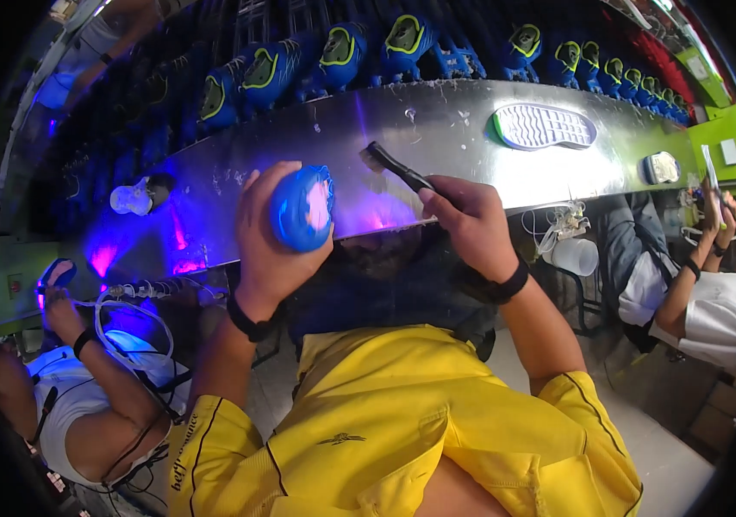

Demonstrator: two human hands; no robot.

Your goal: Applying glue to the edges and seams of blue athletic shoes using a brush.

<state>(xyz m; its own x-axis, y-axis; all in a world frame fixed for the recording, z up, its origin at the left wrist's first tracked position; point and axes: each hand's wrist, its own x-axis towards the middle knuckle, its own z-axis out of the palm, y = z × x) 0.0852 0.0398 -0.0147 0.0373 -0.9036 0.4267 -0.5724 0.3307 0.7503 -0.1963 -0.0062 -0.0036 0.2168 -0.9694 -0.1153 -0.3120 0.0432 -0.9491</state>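
My left hand [266, 237] grips a blue shoe upper [302, 207], heel end toward me, its pale underside glowing pink in purple light. My right hand [470, 226] holds a black brush [398, 166] by the handle, its bristle end resting on the metal bench [437, 155] just right of the shoe. Both hands sit at the bench's near edge, a hand's width apart. I wear black wristbands and a yellow shirt.
A row of blue and yellow-green shoes [342, 47] lines the far side of the bench. A white sole [545, 127] lies on the bench at the right. One person [84, 379] sits at my left and another person [695, 293] at my right. A small white container [131, 198] stands at the left.
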